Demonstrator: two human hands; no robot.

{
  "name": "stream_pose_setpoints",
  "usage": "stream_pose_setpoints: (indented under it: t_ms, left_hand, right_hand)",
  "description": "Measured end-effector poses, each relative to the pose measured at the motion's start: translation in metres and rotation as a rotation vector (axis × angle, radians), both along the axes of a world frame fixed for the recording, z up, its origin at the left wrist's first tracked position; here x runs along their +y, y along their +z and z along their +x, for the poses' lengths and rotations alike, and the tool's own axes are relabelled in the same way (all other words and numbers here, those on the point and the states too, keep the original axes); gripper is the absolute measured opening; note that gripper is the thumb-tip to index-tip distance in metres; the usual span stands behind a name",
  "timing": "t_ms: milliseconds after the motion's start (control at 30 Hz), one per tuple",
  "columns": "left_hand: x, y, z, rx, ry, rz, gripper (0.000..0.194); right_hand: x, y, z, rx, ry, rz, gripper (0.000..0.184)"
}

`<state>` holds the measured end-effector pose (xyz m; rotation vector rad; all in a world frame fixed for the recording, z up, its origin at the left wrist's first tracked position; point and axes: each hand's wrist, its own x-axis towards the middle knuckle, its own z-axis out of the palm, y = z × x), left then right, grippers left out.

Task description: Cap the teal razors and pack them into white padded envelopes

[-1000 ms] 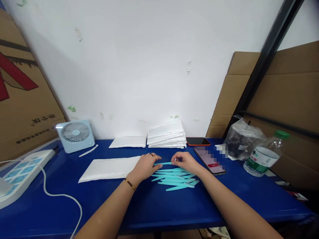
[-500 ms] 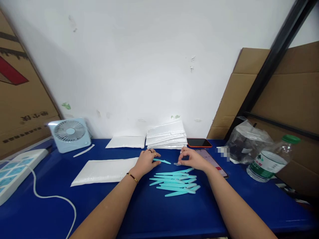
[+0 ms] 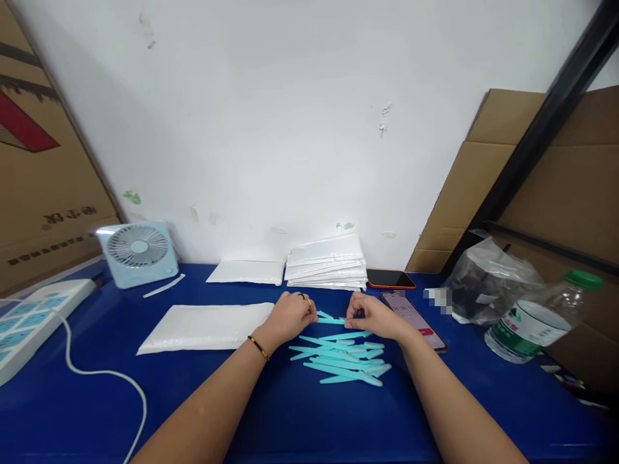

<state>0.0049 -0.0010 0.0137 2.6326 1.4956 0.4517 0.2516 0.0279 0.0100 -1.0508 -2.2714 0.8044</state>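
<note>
My left hand is closed, pinching one end of a turquoise eyebrow razor. At the razor's other end, the fingertips of my right hand are pinched together; a small clear cap seems to be there, mostly hidden by the fingers. Just behind the held razor shows part of another turquoise piece. Several more turquoise razors lie in a loose heap on the blue table, nearer to me than both hands. Left of my left hand is a flat white padded mailer.
White mailers are stacked against the wall, beside a single mailer. Two phones lie right of the stack. A bottle and a plastic bag stand right. A fan and power strip are left.
My right hand has brought the small clear piece to the end of the razor in my left hand. My left fingers have drawn closed around the razor.
</note>
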Motion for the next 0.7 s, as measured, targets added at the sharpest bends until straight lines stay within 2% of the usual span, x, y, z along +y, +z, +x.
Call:
stream_pose_setpoints:
  t_ms: [167,300,433,533,700]
  left_hand:
    - [0.007,0.002,-0.017,0.008,0.13,0.026,0.015]
    - [0.006,-0.002,-0.017,-0.071,0.108,-0.022,0.016]
    - [-0.003,-0.002,-0.009,-0.121,-0.008,-0.061,0.02]
    - [-0.009,-0.002,-0.003,-0.128,-0.078,-0.048,0.025]
    - [-0.011,-0.006,0.002,-0.063,-0.084,-0.02,0.027]
  right_hand:
    - [0.01,0.0,0.008,-0.006,-0.167,0.032,0.019]
    - [0.007,0.005,0.026,-0.172,-0.066,-0.012,0.021]
    - [0.003,0.008,0.037,-0.354,0.042,-0.062,0.02]
    - [0.0,0.006,0.027,-0.334,0.078,-0.05,0.018]
    - [-0.007,0.0,-0.007,-0.214,0.082,-0.09,0.019]
